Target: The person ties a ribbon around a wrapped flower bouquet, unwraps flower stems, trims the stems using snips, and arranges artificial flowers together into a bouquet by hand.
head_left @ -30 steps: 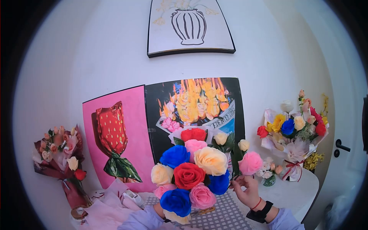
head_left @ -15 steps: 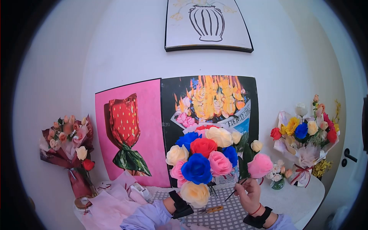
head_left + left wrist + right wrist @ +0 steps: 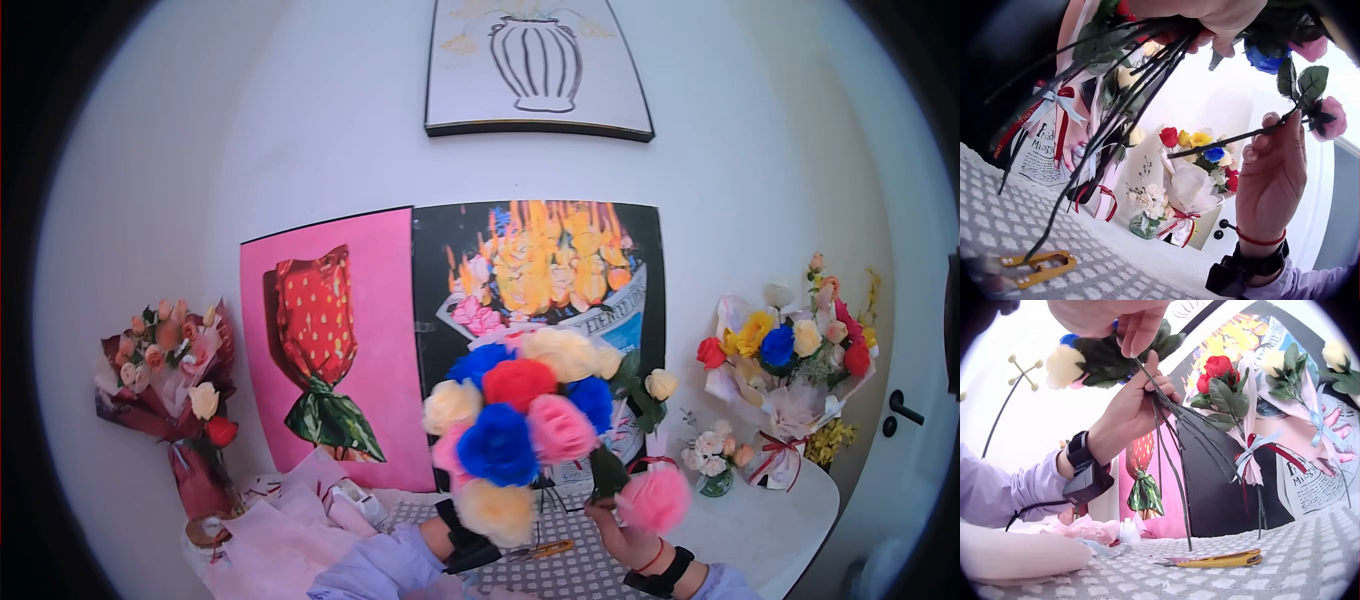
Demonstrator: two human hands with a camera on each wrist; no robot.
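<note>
My left hand (image 3: 1132,403) grips a bundle of dark thin stems (image 3: 1179,415) under a round bouquet of red, blue, pink and cream roses (image 3: 510,443). In the head view that hand is hidden beneath the blooms. To the right of the bouquet, my right hand (image 3: 1272,169) pinches the stem of a single pink rose (image 3: 653,498) between thumb and fingers. Its bloom leans outward to the right, and its stem (image 3: 1222,142) points left toward the bundle. Green leaves (image 3: 1312,81) grow just below this bloom.
Yellow-handled snips (image 3: 1222,559) lie on the grey-patterned cloth (image 3: 1310,550) under the stems. Pink wrapping paper (image 3: 285,540) spreads at the left. Wrapped bouquets (image 3: 785,390) and a small glass vase (image 3: 716,484) stand at the right; small wrapped roses (image 3: 1244,406) stand behind.
The single pink rose has tipped down to the right and its leaves have swung up beside the bouquet. My left forearm has come further into view, and the bouquet has tilted toward me.
</note>
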